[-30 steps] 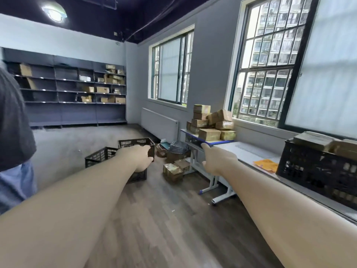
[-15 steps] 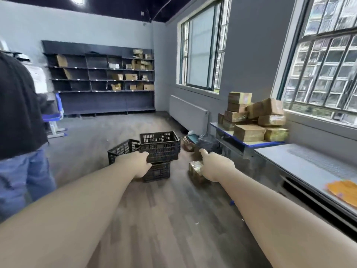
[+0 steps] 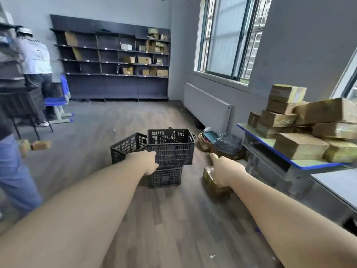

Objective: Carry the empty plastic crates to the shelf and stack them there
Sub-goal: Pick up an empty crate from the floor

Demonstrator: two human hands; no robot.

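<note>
I hold both hands out ahead of me at about the same reach. The left hand (image 3: 147, 161) overlaps the near left corner of the top crate (image 3: 171, 147) in this view; its fingers are hidden from me, so I cannot tell whether it grips the wall or hangs just short of it. The right hand (image 3: 225, 171) is off to the crate's right, apart from it, thumb raised and holding nothing that I can see; its fingers are turned away, so their curl is not readable.

The top crate sits on a lower crate (image 3: 165, 177) on the floor, directly ahead, between the two hands but closer to the left one. A third crate (image 3: 127, 147) stands just behind the left hand. The top crate's long axis runs left to right across my reach.

My judgement: the right hand must travel inward to the right wall. The shelf (image 3: 114, 60) lies well beyond, straight ahead.
</note>
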